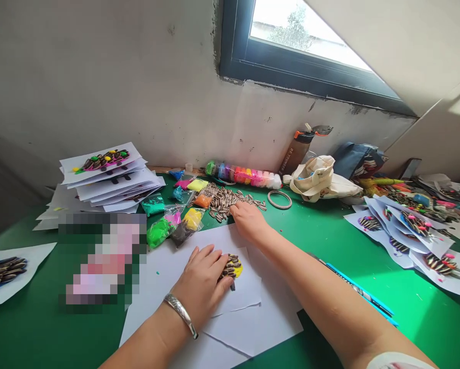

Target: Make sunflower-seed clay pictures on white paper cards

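My left hand (205, 277), with a silver bangle at its wrist, lies flat on white paper (164, 302), fingers stretched out. Beside its thumb and fingertips is a patch of yellow clay (238, 268) with striped sunflower seeds (230, 265) set on it, partly hidden by the hand. My right hand (249, 220) reaches to the near edge of a loose pile of sunflower seeds (226, 197). Its fingers are curled together against the seeds, and what lies between the fingertips cannot be made out.
Small bags of coloured clay, among them a green one (160, 233), lie left of the pile. Behind are a clay tube pack (249, 176), a bottle (296, 151) and a cloth bag (318, 179). Stacked papers (110, 187) stand left; seed pictures (418, 230) and blue pens (360, 289) lie right.
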`<state>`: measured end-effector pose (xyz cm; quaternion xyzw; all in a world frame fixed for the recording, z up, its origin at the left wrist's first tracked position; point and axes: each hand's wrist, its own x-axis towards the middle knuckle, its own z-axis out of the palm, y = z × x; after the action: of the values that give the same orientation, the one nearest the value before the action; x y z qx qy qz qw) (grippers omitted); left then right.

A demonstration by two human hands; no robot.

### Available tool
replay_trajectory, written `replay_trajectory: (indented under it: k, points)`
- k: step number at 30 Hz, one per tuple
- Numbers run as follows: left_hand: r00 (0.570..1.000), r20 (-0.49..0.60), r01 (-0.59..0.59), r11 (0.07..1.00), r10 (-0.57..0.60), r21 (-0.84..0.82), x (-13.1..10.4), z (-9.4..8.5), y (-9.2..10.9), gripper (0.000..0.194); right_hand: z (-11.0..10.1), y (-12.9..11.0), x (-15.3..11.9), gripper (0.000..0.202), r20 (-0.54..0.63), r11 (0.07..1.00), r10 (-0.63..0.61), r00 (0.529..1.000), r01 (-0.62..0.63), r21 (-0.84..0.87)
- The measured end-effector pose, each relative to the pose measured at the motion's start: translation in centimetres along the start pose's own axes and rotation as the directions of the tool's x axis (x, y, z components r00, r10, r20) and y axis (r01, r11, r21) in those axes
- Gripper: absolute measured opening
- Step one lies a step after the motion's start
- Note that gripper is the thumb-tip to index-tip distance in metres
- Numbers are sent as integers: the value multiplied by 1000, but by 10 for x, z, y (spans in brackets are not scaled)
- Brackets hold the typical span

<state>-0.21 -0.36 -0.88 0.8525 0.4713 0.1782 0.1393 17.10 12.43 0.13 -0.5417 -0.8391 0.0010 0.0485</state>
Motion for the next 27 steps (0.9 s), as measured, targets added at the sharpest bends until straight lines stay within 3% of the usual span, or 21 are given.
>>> replay_trajectory:
  k: [4,9,12,14,16,20,27]
  points:
    - [1000,-16,-2,1000,2,8,-1,3,-2,32,-8,1,-22,21,-55,993,53,997,-46,111]
    - [1000,-11,0,1000,1,8,1,2,-1,33,-18,-7,-85,22,-98,941,75,992,-38,335]
    - [1000,10,4,1000,-4,10,2,0,1,31,-12,-15,-121,14,15,641,146,989,-107,760]
    - [1000,12,2,1000,-2,12,2,-1,2,30,-6,-19,-134,16,126,490,164,978,-191,851]
    - [1000,0,-7,1000,7,15,2,-1,1,30,-2,-22,-138,16,161,427,175,971,-222,877]
    - [1000,-20,-23,1000,23,11,2,0,0,29,-2,-25,-135,11,116,440,203,972,-197,876]
    - [1000,10,-4,1000,4,23,3,-1,1,30,1,-27,-134,17,-50,626,142,989,-51,778]
